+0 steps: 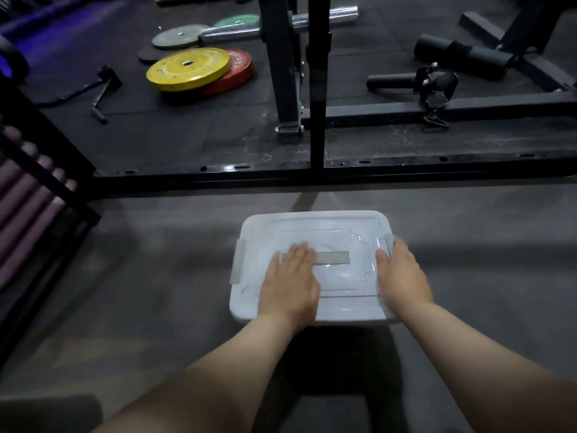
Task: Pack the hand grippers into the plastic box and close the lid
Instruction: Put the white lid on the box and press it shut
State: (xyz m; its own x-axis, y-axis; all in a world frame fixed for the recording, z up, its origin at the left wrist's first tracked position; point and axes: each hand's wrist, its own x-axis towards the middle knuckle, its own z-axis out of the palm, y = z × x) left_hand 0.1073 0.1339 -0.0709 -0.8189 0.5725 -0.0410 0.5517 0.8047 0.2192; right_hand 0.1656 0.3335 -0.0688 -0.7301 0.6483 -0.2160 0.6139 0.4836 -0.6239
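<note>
Plastic box [343, 314]: one, white, glossy, rounded corners, on the grey floor [156, 260] straight under both hands. Lid [312, 223] sits on top, with a stepped raised panel. Contents cannot be made out through it.

Grey fittings: one flat handle strip [332, 257] at lid centre, and two side latches, the left latch [237, 260] and the right latch [388, 242].

Left hand [288, 282]: palm down on the lid, fingers straight and together, nothing grasped. The fingertips cover the near end of the handle strip. The left latch lies outboard of the little finger, untouched.

Right hand [401, 276]: thumb on the lid top, fingers bent over the box's right rim, grasping it. One fingertip touches the right latch.

Beyond the fingertips: a black steel frame rail [312, 178] crosses the floor, with two rack uprights [281, 67] rising from it.

Further off, past the left fingers: five weight plates. The yellow plate [189, 68] overlaps the red plate [240, 71]; the others are grey, green and black.

A barbell sleeve [324, 18] juts past the uprights.

Far left: rolled purple mats [25, 182] in a dark rack.
</note>
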